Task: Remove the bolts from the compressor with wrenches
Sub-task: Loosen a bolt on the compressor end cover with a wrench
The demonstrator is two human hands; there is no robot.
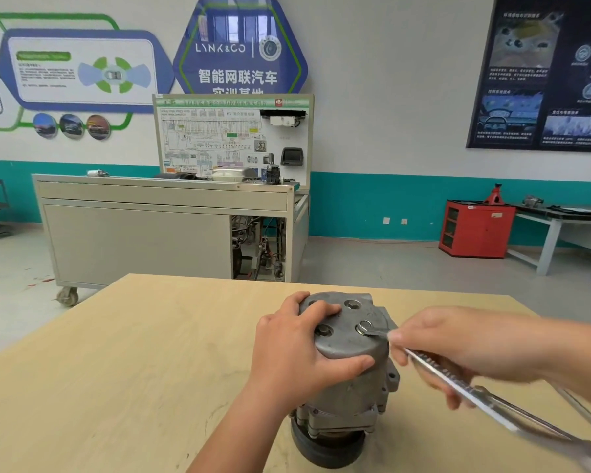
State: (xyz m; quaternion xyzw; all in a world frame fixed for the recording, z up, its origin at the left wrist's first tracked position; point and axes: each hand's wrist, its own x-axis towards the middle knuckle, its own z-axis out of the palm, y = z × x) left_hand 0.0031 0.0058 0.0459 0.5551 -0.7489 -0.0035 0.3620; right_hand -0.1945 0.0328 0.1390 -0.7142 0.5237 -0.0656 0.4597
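Black at its foot and grey cast metal above, the compressor (348,373) stands upright on the pale wooden tabletop (133,370), between the two hands. Its dark pulley (321,445) is the part nearest the person, touching the wood.

The left hand (297,349) grips the compressor's top from the left: the fingers curl over the flat top face and the thumb lies along the near rim. The right hand (458,346) is closed round the shaft of a long steel wrench (458,380), which runs out past that hand toward the near right and is blurred there. At the other end, just left of the right hand's fingertips, the wrench's ring sits over one bolt head (363,328) on the top face.

Two more hex bolts show on that face — a near bolt (323,331) just beside the left hand's fingers, and a far bolt (352,304) beyond the ring.

Well beyond the hands, past the tabletop's far edge, a grey trainer cart (151,233) on castors stands on the floor, with a red cabinet (475,230) off to the right — and printed posters (543,70) hang on the wall behind.
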